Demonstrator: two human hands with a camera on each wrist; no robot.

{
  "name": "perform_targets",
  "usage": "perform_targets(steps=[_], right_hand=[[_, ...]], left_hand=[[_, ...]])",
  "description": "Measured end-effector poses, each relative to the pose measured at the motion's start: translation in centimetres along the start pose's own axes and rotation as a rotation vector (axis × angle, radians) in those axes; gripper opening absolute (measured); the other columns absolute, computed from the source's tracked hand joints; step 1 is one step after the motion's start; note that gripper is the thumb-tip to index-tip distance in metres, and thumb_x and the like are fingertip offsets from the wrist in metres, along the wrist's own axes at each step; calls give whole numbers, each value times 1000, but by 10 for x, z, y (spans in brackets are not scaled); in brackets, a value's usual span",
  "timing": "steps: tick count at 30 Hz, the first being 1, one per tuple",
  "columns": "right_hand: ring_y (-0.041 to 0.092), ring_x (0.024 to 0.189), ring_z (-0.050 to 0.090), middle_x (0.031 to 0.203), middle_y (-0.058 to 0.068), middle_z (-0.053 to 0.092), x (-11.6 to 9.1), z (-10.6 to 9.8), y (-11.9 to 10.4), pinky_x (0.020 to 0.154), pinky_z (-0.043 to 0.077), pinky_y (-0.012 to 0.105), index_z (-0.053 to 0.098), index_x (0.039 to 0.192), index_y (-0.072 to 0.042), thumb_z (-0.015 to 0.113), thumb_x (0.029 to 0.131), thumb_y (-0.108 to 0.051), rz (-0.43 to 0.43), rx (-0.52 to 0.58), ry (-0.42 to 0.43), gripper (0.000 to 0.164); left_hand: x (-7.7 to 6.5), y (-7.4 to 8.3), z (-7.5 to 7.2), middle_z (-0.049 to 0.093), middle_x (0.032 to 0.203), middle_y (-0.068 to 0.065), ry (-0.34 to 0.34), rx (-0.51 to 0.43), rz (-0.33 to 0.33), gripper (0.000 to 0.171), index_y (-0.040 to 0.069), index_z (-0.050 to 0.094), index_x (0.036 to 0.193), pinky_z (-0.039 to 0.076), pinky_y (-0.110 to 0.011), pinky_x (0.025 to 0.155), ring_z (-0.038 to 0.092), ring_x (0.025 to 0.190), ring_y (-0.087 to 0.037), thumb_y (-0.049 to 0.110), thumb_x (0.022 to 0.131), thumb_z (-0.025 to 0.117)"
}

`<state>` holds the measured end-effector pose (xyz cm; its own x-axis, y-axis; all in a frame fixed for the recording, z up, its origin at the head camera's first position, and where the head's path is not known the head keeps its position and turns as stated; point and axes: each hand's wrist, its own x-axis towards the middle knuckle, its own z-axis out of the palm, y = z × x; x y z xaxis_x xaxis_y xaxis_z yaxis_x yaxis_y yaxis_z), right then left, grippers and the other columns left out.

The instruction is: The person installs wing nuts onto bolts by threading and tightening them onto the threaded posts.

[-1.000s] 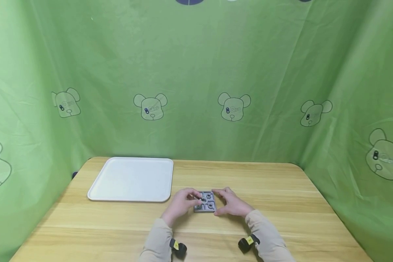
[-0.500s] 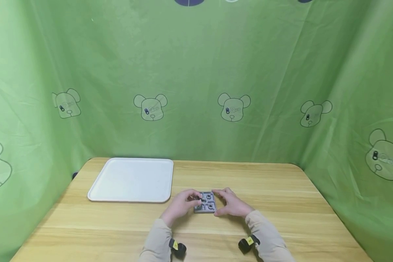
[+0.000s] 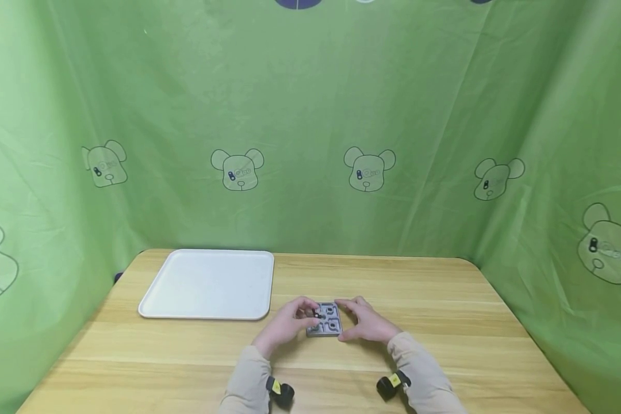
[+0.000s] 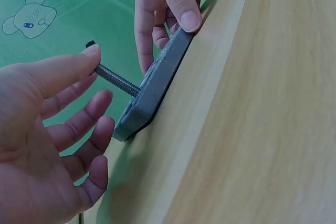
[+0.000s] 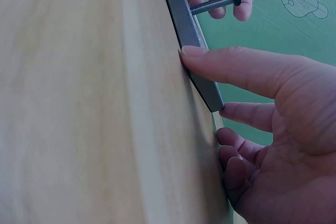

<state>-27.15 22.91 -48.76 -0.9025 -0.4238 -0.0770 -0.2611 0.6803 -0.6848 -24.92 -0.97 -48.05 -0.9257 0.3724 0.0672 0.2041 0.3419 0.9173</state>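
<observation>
A square grey metal plate [image 3: 332,325] with round holes and raised ridges lies on the table between both hands. From it rises a threaded bolt [image 4: 118,81] with a collar and a narrow tip near its top, also visible in the right wrist view [image 5: 212,6]. My left hand [image 3: 288,322] has thumb and forefinger around the bolt's upper end, the other fingers loosely bent; exact contact is partly hidden. Across the plate, my right hand [image 3: 366,323] grips its right side, thumb on the near edge and forefinger at the far corner.
A white rectangular tray [image 3: 209,284] rests at the back left of the wooden table [image 3: 393,282]. Green cloth [image 3: 300,218] printed with bear heads hangs around the back and sides. Each sleeve carries a strapped black wrist camera.
The left thumb and forefinger have shifted slightly around the bolt, and more of its dark top shows between them. The right hand and plate stay put.
</observation>
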Motion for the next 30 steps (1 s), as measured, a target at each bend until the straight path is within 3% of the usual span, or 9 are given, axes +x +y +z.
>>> perform_targets(steps=[9, 20, 30], right_hand=[[27, 112, 48, 116, 11, 47, -1, 0, -1, 102, 39, 59, 45, 144, -12, 85, 67, -28, 14, -14, 3, 89], [25, 109, 48, 113, 11, 48, -2, -1, -3, 100, 41, 56, 45, 144, -11, 85, 67, -27, 4, -13, 4, 88], [24, 107, 48, 112, 11, 48, -2, -1, -1, 98, 42, 55, 46, 144, -10, 85, 67, -28, -10, -23, 6, 88]], left_hand=[[0, 11, 7, 60, 101, -13, 104, 29, -12, 43, 5, 57, 116, 44, -26, 75, 50, 84, -14, 25, 83, 75], [-2, 22, 26, 51, 81, -2, 291, 103, -88, 39, 7, 55, 104, 40, -23, 59, 45, 70, -12, 27, 80, 79], [-1, 24, 32, 49, 78, -1, 333, 98, -92, 30, 9, 55, 95, 39, -21, 58, 44, 69, -11, 22, 80, 78]])
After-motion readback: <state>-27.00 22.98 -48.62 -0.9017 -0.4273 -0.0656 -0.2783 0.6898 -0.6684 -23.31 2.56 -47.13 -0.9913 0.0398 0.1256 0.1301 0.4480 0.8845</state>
